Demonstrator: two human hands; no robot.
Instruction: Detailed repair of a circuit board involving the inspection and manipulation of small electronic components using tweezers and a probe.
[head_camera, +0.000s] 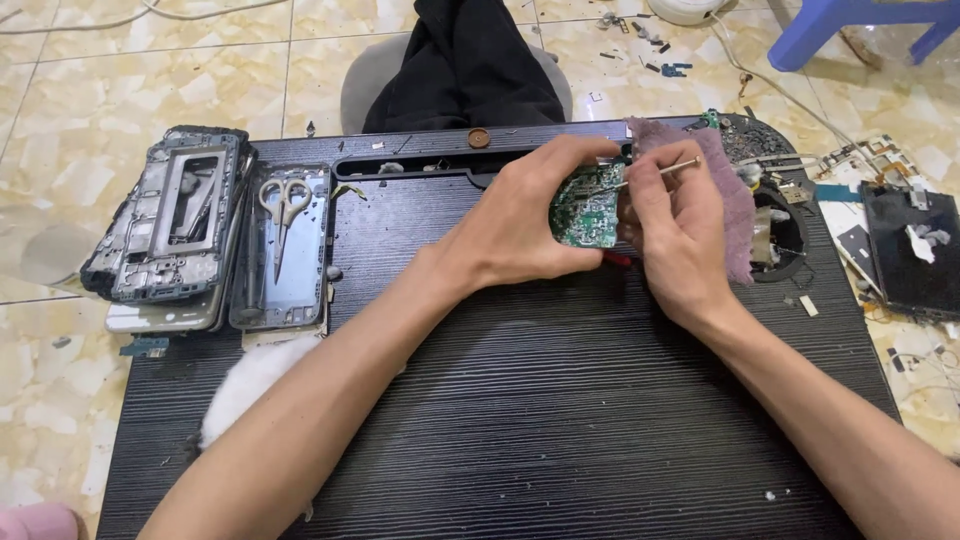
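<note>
green printed circuit board (585, 208), small and crowded with components, sits above the far middle of the ridged black plastic work surface (520, 400), pinched by the left hand (525, 225) with thumb below and fingers curled over its top edge. the right hand (680, 235) is closed around a thin metal-shafted tool (660, 172), whose tip touches the board's upper right part; a bit of red handle shows under the hands. a mauve cloth (725, 180) lies just behind the right hand. at the left edge of the surface lies a stack of grey metal phone frames (165, 230), and beside it a blue-grey phone back shell (285, 270) with pale-handled scissors (284, 215) resting in it. a black garment (465, 65) drapes over a grey stool at the far side.
</note>
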